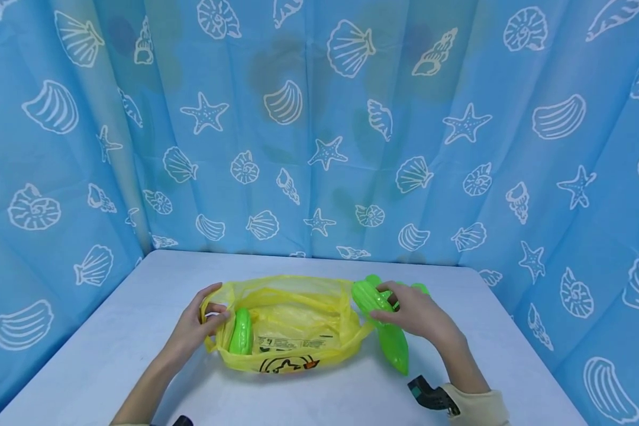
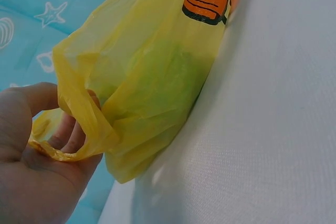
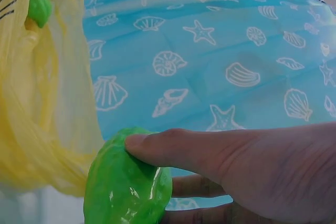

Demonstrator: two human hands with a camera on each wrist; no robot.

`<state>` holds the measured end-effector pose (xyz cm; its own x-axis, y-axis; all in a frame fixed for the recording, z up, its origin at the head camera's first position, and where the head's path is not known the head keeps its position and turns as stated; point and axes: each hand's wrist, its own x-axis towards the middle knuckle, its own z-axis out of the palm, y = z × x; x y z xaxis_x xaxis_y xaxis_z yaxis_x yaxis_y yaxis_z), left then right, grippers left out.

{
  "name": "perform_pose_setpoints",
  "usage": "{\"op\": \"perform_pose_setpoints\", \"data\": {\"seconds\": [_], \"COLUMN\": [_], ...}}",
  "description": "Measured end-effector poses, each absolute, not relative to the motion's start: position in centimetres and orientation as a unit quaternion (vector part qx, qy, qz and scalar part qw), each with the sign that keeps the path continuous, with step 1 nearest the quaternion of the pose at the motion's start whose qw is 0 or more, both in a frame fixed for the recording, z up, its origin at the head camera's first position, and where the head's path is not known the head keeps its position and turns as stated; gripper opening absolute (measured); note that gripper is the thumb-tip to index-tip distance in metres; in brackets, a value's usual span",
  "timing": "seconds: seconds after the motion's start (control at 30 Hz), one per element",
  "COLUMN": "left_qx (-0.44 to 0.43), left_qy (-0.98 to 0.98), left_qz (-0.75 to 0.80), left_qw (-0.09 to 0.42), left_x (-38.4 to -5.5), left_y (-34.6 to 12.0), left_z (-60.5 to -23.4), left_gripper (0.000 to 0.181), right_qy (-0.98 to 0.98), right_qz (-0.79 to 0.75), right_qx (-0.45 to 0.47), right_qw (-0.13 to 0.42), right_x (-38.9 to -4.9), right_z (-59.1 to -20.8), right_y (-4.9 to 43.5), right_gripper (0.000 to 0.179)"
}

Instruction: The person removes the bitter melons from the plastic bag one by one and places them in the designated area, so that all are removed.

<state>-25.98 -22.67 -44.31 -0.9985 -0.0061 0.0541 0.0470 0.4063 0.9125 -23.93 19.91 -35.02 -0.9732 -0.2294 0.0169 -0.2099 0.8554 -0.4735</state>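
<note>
A yellow plastic bag (image 1: 293,358) lies on the table with its mouth spread wide. My left hand (image 1: 196,325) holds the bag's left handle, fingers passing through the loop (image 2: 79,108). Inside the bag, at its left end, sits a bumpy green toy vegetable (image 1: 241,332). Beside the bag's right end, my right hand (image 1: 418,313) grips another bumpy green toy vegetable (image 3: 123,187) between thumb and fingers. Beneath and behind that hand, a smooth green toy piece (image 1: 394,350) and other green pieces (image 1: 420,288) lie on the table, partly hidden.
The white-covered table (image 1: 298,402) carries the bag in its middle and the green pieces to the right. A blue curtain (image 1: 309,130) printed with shells and starfish surrounds its back and sides.
</note>
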Motion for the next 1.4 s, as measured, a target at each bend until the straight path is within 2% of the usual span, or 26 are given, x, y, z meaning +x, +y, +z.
{"op": "perform_pose_setpoints", "data": {"seconds": [0.57,0.8,1.4], "left_qx": [-0.013,-0.019,-0.024], "left_qy": [-0.837,-0.837,-0.837], "left_qz": [-0.547,-0.547,-0.546], "left_qw": [0.021,0.025,0.026], "left_x": [-26.1,-26.1,-26.1], "left_y": [-22.6,-22.6,-22.7], "left_z": [-44.4,-44.4,-44.4], "left_gripper": [0.070,0.071,0.071], "right_qy": [0.968,0.963,0.960], "right_qz": [-0.233,-0.251,-0.243], "right_qx": [-0.085,-0.065,-0.021], "right_qw": [0.043,0.074,0.139], "right_x": [-23.6,-23.6,-24.2], "right_z": [-35.8,-36.2,-36.6], "right_y": [24.0,25.2,26.9], "right_gripper": [0.068,0.075,0.078]}}
